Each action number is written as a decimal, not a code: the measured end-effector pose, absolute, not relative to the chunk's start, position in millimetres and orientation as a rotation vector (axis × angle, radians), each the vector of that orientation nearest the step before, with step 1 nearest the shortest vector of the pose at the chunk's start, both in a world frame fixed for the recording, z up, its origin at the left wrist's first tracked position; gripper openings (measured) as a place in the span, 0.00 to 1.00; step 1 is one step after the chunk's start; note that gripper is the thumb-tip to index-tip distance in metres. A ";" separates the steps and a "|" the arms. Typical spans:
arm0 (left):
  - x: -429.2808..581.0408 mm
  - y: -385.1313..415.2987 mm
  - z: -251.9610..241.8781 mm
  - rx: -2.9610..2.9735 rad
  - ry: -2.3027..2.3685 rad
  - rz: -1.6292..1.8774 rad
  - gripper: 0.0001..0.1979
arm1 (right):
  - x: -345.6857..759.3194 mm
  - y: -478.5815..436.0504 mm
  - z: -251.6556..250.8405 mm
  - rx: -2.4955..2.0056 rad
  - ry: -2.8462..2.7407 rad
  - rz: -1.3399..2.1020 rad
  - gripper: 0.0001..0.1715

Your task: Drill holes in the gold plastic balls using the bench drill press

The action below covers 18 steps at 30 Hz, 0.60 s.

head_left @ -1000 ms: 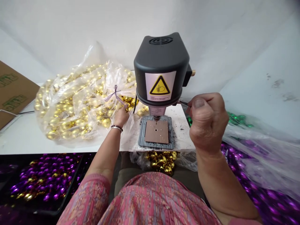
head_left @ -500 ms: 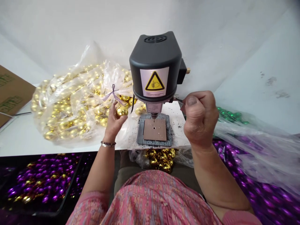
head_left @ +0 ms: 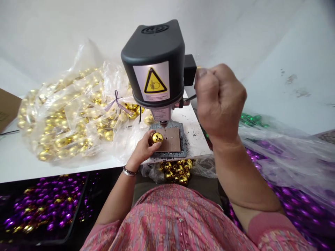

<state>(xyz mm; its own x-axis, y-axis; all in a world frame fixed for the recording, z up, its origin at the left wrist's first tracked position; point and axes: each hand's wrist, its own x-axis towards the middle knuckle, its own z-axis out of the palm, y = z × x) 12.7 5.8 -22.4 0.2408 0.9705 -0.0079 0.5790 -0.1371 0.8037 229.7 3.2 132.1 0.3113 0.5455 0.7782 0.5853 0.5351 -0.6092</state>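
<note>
A shiny gold mirror-tiled ball (head_left: 157, 137) is pinched between the thumb and fingers of my left hand (head_left: 144, 148). It is over the left side of the brown square plate (head_left: 173, 141), left of the plate's small hole. Above the plate stands a black bench drill press (head_left: 154, 52) with a yellow warning label; its bit (head_left: 164, 129) points down, apart from the ball. My right hand (head_left: 220, 101) is a closed fist on the press's feed lever (head_left: 191, 98), whose outer end the fingers hide. Dark chips lie around the grey base (head_left: 184, 150).
A clear plastic bag of gold balls (head_left: 65, 122), tied with a purple ribbon, fills the table's left side. More gold balls (head_left: 175, 170) rest at my lap. Purple balls sit in a black tray (head_left: 70, 230) below left and under plastic sheeting (head_left: 295, 153) at right, near green balls (head_left: 253, 120).
My left hand has carried the gold ball from beside the bag to the plate. My right fist has risen with the lever. The view has shifted, so the press appears further left.
</note>
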 end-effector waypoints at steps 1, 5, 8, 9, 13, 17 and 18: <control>14.4 6.3 -21.7 1.819 1.439 0.697 0.26 | 230.6 10.2 138.9 -1.111 -1.330 -0.031 0.23; 18.4 8.0 -18.8 1.868 1.457 0.634 0.26 | 232.2 39.0 159.4 -1.305 -1.289 0.059 0.23; 21.3 10.5 -14.5 1.930 1.457 0.555 0.24 | 231.2 52.9 165.0 -1.366 -1.250 0.117 0.24; 22.9 11.6 -13.5 1.954 1.443 0.542 0.24 | 230.7 55.2 165.4 -1.369 -1.237 0.123 0.25; 30.5 16.3 -17.1 2.048 1.373 0.576 0.26 | 229.5 55.6 164.6 -1.362 -1.242 0.132 0.25; 31.6 18.0 -23.6 1.989 1.456 0.674 0.28 | 230.2 53.0 164.7 -1.375 -1.271 0.136 0.24; 30.3 17.8 -23.9 1.940 1.455 0.677 0.28 | 230.4 53.0 165.0 -1.377 -1.280 0.136 0.24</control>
